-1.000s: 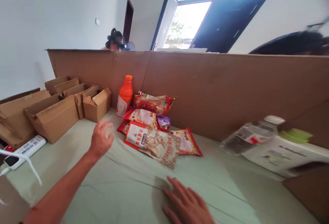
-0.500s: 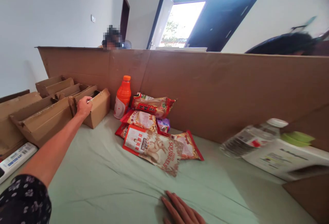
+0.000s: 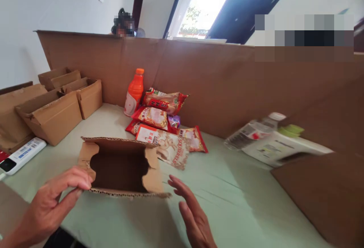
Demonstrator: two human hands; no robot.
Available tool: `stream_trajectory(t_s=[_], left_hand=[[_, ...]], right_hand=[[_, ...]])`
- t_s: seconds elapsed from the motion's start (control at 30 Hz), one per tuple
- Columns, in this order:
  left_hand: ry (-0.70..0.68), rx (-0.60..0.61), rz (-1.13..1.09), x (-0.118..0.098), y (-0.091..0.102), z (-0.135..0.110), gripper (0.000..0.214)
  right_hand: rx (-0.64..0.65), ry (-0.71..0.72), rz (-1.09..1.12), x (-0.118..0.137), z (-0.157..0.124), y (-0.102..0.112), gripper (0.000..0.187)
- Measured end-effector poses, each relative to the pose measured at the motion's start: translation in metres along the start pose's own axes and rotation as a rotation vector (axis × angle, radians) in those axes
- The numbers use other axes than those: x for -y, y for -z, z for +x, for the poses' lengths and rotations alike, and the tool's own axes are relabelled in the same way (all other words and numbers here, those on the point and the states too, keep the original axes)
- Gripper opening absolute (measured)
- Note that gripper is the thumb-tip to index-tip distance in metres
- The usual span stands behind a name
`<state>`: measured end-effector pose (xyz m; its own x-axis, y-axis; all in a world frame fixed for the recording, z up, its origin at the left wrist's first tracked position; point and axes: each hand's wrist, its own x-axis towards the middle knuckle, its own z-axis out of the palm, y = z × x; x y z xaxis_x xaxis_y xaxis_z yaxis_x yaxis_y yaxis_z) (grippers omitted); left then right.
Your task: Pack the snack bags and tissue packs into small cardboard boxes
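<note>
A small open cardboard box [image 3: 122,166] lies on its side on the pale green table, its empty mouth turned towards me. My left hand [image 3: 54,198] pinches the box's lower left flap between thumb and fingers. My right hand [image 3: 192,215] hovers just right of the box with fingers stretched out, holding nothing. Behind the box lies a pile of red snack bags [image 3: 163,126], the front one printed with squirrels, and an orange drink bottle [image 3: 133,93] stands upright against the cardboard wall.
A tall cardboard partition [image 3: 227,85] runs across the back. Several open cardboard boxes [image 3: 54,104] stand at the left, with a white power strip [image 3: 21,156] in front. A clear water bottle [image 3: 253,130] and white container lie at right. Another person's head shows behind the partition.
My left hand reached to the stack of boxes at the left, took one and brought it in front of me. My right hand lifted off the table beside it.
</note>
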<state>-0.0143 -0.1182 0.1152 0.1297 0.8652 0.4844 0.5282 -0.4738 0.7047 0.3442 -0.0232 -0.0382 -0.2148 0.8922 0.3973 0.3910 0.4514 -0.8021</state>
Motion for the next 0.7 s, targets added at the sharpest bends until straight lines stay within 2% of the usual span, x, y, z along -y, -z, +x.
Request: stream_trajectory(t_s=[0.1,0.17,0.23,0.3,0.4,0.53,0.6,0.7], left_hand=[[-0.044,0.06,-0.046,-0.006,-0.006,0.001,0.034],[-0.068,0.057,-0.047,-0.001,-0.011,0.002,0.034],[-0.069,-0.018,0.015,0.012,-0.017,0.002,0.036],[-0.044,-0.142,0.1,0.028,-0.026,-0.002,0.052],[0.042,-0.262,0.126,0.05,-0.044,-0.011,0.085],[0.35,-0.313,-0.027,0.064,-0.073,-0.022,0.12],[0.495,-0.343,-0.077,0.069,-0.087,-0.028,0.127],[0.636,-0.342,-0.087,0.078,-0.103,-0.038,0.121]], right_hand=[[0.013,-0.076,0.207,0.034,0.0,-0.012,0.05],[0.006,-0.118,0.259,0.045,-0.001,-0.017,0.051],[-0.026,-0.159,0.255,0.049,-0.004,-0.019,0.051],[-0.053,-0.198,0.222,0.046,-0.003,-0.016,0.051],[-0.087,-0.259,0.125,0.03,0.015,-0.002,0.051],[-0.249,-0.346,0.077,-0.013,0.076,0.019,0.066],[-0.311,-0.378,0.075,-0.039,0.111,0.022,0.074],[-0.291,-0.402,0.043,-0.068,0.147,0.013,0.074]])
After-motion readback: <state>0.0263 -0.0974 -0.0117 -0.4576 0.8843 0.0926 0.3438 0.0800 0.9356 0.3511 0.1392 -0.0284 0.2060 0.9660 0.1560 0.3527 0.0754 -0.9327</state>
